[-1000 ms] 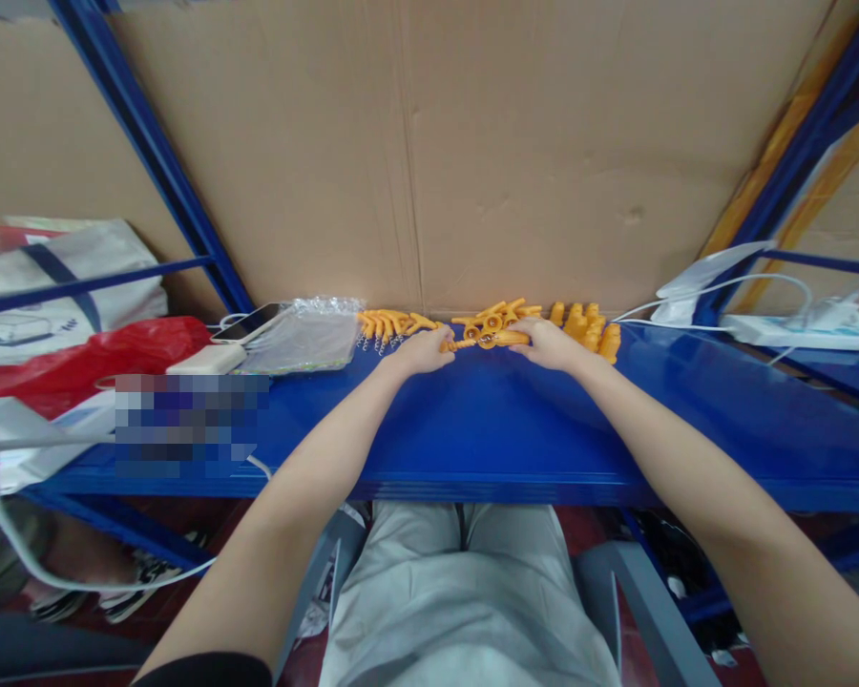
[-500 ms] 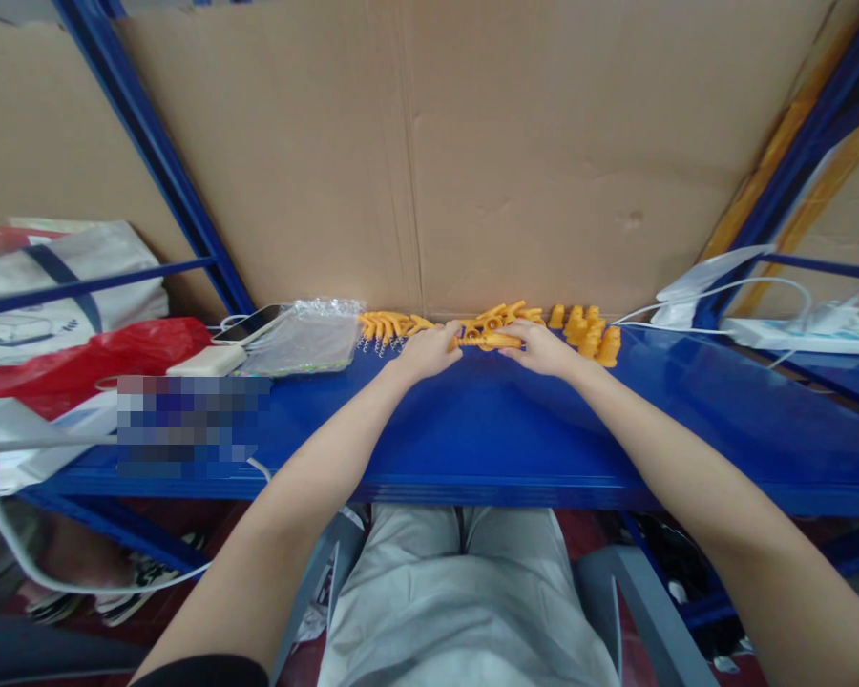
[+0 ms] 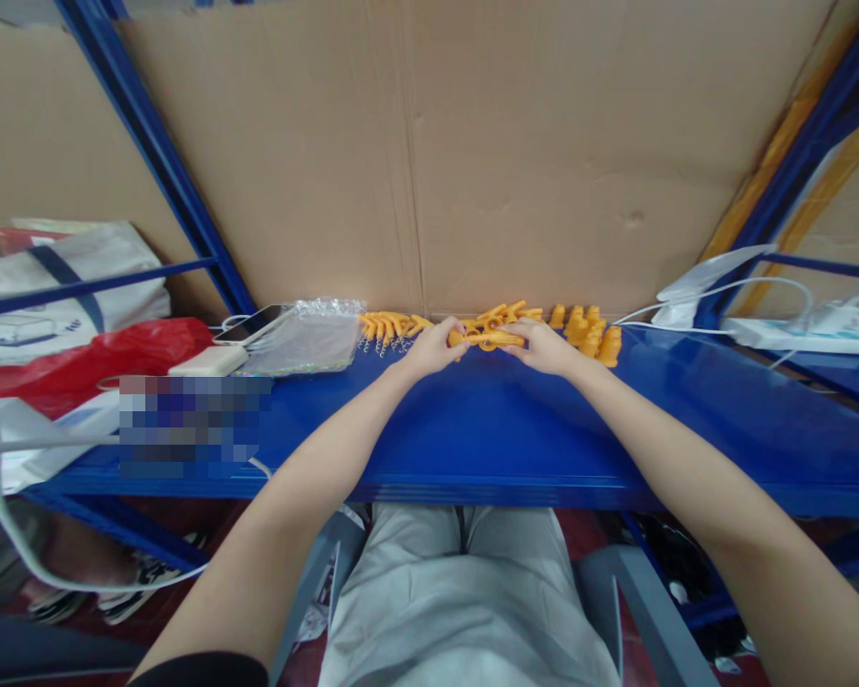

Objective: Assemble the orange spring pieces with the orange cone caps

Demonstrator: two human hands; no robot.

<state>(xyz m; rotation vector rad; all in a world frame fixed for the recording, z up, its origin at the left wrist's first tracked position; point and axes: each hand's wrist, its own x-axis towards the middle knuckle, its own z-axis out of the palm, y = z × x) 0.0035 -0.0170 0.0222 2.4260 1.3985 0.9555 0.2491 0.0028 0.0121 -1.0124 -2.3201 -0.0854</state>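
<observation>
Both of my hands meet over the far part of the blue shelf, their fingers closed around an orange plastic corkscrew part (image 3: 497,339). My left hand (image 3: 435,349) pinches its left end, where a rounded orange bit shows beside the fingertips. At the right end, my right hand (image 3: 539,346) grips it between thumb and fingers. Left of my hands lie several orange handles with metal spirals (image 3: 385,327). Behind the held part is a pile of orange pieces (image 3: 512,312). Several knobbly orange pieces (image 3: 587,329) stand right of my right hand. Fine detail between the fingers is hidden.
The blue shelf (image 3: 487,439) runs across, with a cardboard wall (image 3: 515,162) behind it. To the left are a clear plastic bag (image 3: 304,339), a phone (image 3: 258,322), a white box (image 3: 207,362) and a red bag (image 3: 150,343). A white power strip (image 3: 802,334) lies right.
My left fingers have shifted a little on the left end of the held part, showing more of its rounded orange end. My right hand stays nearly in place.
</observation>
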